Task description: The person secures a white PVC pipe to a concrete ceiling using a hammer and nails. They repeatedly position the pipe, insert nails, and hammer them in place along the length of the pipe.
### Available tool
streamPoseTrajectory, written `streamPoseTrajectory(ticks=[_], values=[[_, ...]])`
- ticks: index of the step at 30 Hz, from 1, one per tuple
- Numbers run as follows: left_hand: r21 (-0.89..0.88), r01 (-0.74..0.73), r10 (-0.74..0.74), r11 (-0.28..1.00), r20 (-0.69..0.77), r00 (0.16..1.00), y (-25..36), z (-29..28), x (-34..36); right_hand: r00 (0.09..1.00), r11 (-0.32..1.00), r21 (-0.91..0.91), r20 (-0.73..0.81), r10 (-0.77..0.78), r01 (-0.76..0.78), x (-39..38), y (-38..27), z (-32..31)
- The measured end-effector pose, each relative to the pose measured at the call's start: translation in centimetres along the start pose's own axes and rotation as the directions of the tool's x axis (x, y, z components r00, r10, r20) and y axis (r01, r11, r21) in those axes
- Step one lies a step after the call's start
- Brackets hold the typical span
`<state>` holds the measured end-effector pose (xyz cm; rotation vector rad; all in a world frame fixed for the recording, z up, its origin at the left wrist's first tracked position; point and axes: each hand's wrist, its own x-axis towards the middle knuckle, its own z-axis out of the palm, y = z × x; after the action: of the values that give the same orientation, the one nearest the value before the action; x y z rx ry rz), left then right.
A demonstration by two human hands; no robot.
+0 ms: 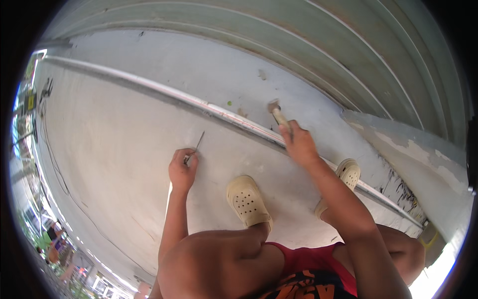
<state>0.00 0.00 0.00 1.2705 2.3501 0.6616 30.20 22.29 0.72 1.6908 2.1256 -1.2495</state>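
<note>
My right hand (301, 142) is closed round the pale handle of a hammer (279, 115). Its brownish head lies over the grey surface just beyond a long white rail (219, 110). Nearer to me and further left, my left hand (182, 167) pinches a thin metal rod (200, 140). The rod's slim end points up and away, toward the rail but apart from it. Part of the rod is hidden by my fingers, so its exact kind is unclear.
Corrugated greenish-grey sheeting (279, 37) rises along the far side. A beige clog (247, 199) on one foot stands on the near side; another clog (348, 173) is by the rail. Dark cable (55, 164) runs along the left, and dark debris (406, 194) lies at right.
</note>
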Motion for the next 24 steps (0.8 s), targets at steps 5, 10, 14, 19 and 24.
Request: streamPoseTrajectory(ticks=[5, 10, 14, 19, 24], values=[[0.009, -0.022, 0.020, 1.000, 0.221, 0.975, 6.3, -0.2, 8.7, 0.984, 0.985, -0.047, -0.068, 0.163, -0.166, 1.6, 8.6, -2.8], [-0.056, -0.284, 0.279, 0.957, 0.447, 0.850, 8.9, 6.4, 16.5, 0.995, 0.997, -0.031, 0.078, 0.070, -0.068, 1.1, 9.7, -0.6], [-0.081, -0.348, 0.331, 0.934, 0.566, 0.755, 9.9, 10.9, 19.3, 0.974, 1.000, -0.014, 0.224, 0.028, -0.026, 1.8, 7.7, 1.8], [-0.163, -0.284, 0.322, 0.945, 0.619, 0.716, 8.9, 14.7, 19.6, 0.912, 0.998, 0.055, 0.409, -0.041, 0.020, 3.3, 9.1, 1.8], [-0.089, -0.275, 0.268, 0.957, 0.633, 0.726, 7.7, 16.5, 18.6, 0.934, 0.999, -0.037, 0.356, -0.018, 0.034, 1.6, 8.2, 2.3]])
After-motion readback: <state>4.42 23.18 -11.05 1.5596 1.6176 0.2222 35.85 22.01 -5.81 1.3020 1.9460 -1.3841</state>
